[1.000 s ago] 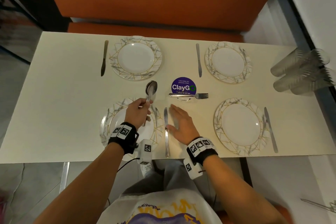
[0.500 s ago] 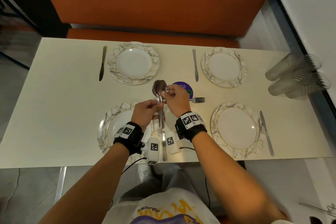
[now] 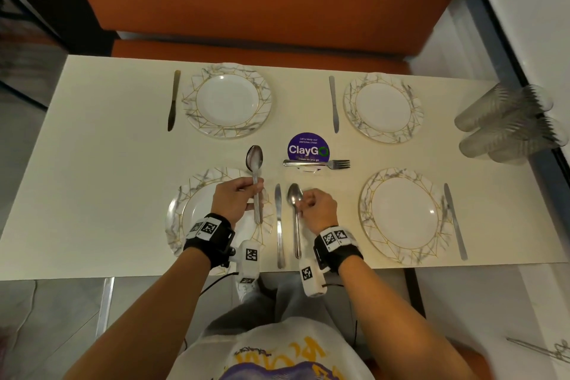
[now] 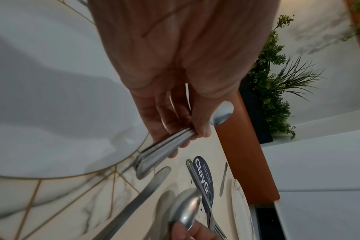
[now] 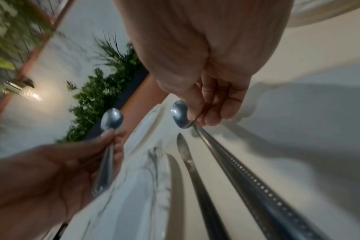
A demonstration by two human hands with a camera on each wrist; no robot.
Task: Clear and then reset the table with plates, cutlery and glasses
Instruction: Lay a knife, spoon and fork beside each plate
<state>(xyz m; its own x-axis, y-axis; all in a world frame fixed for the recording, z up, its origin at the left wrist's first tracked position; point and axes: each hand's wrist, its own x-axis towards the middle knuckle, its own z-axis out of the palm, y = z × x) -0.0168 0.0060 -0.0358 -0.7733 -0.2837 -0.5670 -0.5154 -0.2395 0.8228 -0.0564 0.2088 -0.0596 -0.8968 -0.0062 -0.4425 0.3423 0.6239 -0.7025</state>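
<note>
Orange bench seating runs behind the cream surface (image 3: 92, 163), where four marble-patterned plates are laid, each with a knife beside it. My left hand (image 3: 236, 200) hovers over the near-left plate (image 3: 177, 225), fingers curled round a bundle of spoons (image 3: 255, 170) with the bowls pointing away from me. My right hand (image 3: 319, 210) pinches the neck of a single spoon (image 3: 295, 219), which lies just right of the near knife (image 3: 278, 225) and parallel to it. A fork (image 3: 317, 163) lies crosswise by the purple ClayGo sign (image 3: 308, 148). Clear glasses (image 3: 505, 123) lie stacked at the far right edge.
</note>
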